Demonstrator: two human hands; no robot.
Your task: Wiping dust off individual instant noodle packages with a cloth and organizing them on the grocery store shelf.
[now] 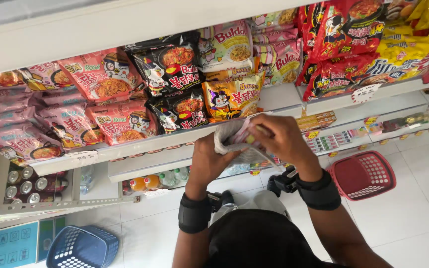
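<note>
Noodle pkt point(239, 141) gripped btwn both hands point(247, 149), front mostly hidden, design unclear.

Left hand point(209, 161) and right hand point(284, 139) are gripping one pale packet point(237, 144) between them, just in front of the shelf edge point(140, 146); both wrists are wearing black bands. Pink packets point(103, 74), black packets point(170, 62) and a yellow packet point(232, 97) are lying stacked on the shelf behind the hands. Red packets point(346, 30) are filling the section to the right. Cans point(23, 186) and bottles point(157, 181) are sitting on lower shelves. A red basket point(363, 173) and a blue basket point(83, 246) are standing on the white tiled floor point(413, 208).
</note>
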